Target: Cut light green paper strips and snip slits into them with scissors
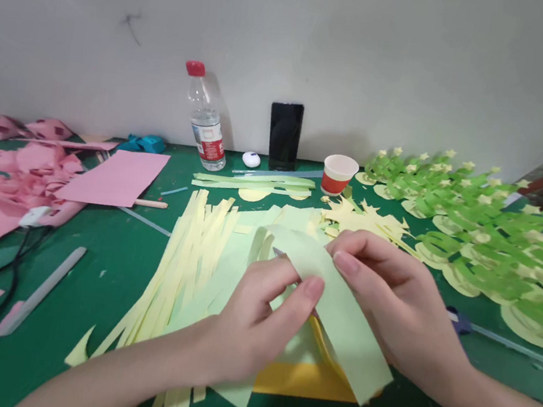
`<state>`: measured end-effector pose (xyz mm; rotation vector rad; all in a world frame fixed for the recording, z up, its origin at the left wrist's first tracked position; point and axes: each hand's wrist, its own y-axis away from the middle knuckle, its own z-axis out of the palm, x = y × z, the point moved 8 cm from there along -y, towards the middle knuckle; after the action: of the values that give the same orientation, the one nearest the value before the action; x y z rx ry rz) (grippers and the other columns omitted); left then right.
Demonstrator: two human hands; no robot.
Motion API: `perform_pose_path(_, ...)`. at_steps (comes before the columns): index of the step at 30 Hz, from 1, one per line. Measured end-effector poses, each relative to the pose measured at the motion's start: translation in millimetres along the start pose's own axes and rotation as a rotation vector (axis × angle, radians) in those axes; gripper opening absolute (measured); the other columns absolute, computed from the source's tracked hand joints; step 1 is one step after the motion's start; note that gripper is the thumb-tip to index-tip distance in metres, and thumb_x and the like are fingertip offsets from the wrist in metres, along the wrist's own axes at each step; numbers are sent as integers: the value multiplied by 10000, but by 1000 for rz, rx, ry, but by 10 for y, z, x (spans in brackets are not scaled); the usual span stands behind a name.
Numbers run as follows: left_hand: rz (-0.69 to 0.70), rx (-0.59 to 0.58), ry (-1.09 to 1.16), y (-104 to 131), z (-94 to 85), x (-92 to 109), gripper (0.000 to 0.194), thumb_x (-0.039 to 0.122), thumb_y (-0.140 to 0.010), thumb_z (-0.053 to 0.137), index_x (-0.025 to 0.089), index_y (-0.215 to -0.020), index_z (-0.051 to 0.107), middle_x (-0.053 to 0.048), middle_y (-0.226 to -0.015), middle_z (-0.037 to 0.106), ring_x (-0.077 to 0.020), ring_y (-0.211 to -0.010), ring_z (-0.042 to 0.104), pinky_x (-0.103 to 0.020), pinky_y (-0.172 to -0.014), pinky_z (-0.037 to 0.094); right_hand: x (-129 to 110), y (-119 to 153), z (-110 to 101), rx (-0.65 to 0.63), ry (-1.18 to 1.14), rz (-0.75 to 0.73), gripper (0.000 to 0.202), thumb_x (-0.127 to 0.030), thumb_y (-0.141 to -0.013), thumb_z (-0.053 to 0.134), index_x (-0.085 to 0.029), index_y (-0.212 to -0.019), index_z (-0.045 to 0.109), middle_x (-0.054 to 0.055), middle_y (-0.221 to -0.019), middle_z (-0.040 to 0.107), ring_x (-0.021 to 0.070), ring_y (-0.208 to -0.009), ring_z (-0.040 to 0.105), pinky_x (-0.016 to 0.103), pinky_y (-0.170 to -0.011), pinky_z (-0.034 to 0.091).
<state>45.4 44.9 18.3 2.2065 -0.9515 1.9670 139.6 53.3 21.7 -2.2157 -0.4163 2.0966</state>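
Two hands pinch a pale green paper strip (352,329) above the green table (124,277).
The strip's long axis slants from a curled far-left end to a flat near-right end. The left hand (256,312), nearly closed, grips its left edge, a metal point (278,252) poking past the fingers; the right hand (388,290), loosely curled, pinches its right edge. The bottle (205,117) label's print is unreadable.

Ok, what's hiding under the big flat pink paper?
One end of a pale pinkish stick pokes out from under the pink paper. The paper covers the rest, so I can't tell what else is there.
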Motion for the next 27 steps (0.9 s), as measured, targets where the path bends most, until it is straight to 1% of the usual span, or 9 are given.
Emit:
perform_pose_path(2, -29, 1, -3, 9, -7, -24, 302, 186, -890, 382, 182, -588, 395, 47, -550, 390, -87, -513, 376, -222, -502, 338, 15, 3, 41, -71, -7, 25, 220, -234, -793, 507, -195, -579, 474, -37, -536, 452, 81, -488, 416, 185, -431, 357)
perform_pose_path(5, -80, -4, 1, 25, -16, -74, 317, 208, -908, 367, 179, -595, 409, 51, -557, 411, -76, -521, 399, -203, -504, 343, 77, 15, 102, -169, 8, 106, 270, -256, -787, 510, -188, -538, 432, -50, -496, 378, 64, -430, 308, 185, -372, 264)
perform_pose_path(7, -93, -21, -2, 30, -6, -89, 318, 219, -911, 364, 178, -600, 418, 47, -567, 436, -75, -532, 420, -202, -510, 350, 89, 11, 96, -159, 9, 123, 285, -266, -791, 507, -189, -532, 417, -53, -492, 362, 58, -415, 263, 190, -348, 202)
perform_pose_path(12, -93, -54, 30, 36, 39, -88, 349, 212, -908, 366, 182, -560, 371, 52, -508, 414, -74, -479, 400, -212, -484, 340, 56, -11, 99, -106, -41, 70, 307, -227, -786, 498, -196, -510, 370, -76, -454, 263, 50, -375, 168, 188, -310, 145)
perform_pose_path(14, -97, -60, 47, 41, 53, -90, 351, 204, -912, 356, 182, -562, 371, 53, -515, 411, -71, -481, 398, -207, -485, 340, 76, 5, 123, -111, -71, 75, 320, -270, -797, 511, -202, -514, 377, -73, -440, 305, 51, -360, 199, 183, -304, 180)
perform_pose_path(17, -109, -74, 80, 46, 73, -95, 342, 194, -923, 336, 179, -588, 403, 48, -555, 446, -68, -525, 441, -191, -518, 361, 125, 53, 99, -57, -58, 91, 305, -351, -807, 525, -215, -553, 425, -56, -429, 398, 80, -383, 368, 186, -354, 328)
perform_pose_path(19, -121, -92, 96, 45, 89, -100, 339, 192, -930, 322, 179, -605, 420, 46, -569, 464, -66, -540, 460, -184, -539, 376, 143, 82, 67, -13, -15, 95, 282, -347, -806, 528, -221, -570, 440, -56, -407, 398, 102, -425, 444, 194, -412, 393)
perform_pose_path(23, -125, -80, 96, 38, 82, -100, 329, 195, -931, 327, 185, -615, 413, 49, -575, 443, -72, -540, 438, -186, -538, 376, 106, 91, 40, 25, 59, 60, 267, -296, -804, 501, -216, -560, 424, -41, -445, 445, 92, -432, 410, 187, -394, 352)
perform_pose_path(27, -123, -51, 132, 51, 61, -118, 331, 210, -937, 330, 193, -612, 390, 50, -582, 450, -77, -555, 448, -189, -555, 386, 74, 67, 44, 25, 43, 54, 305, -294, -821, 475, -210, -551, 361, -47, -483, 377, 82, -428, 331, 191, -376, 289)
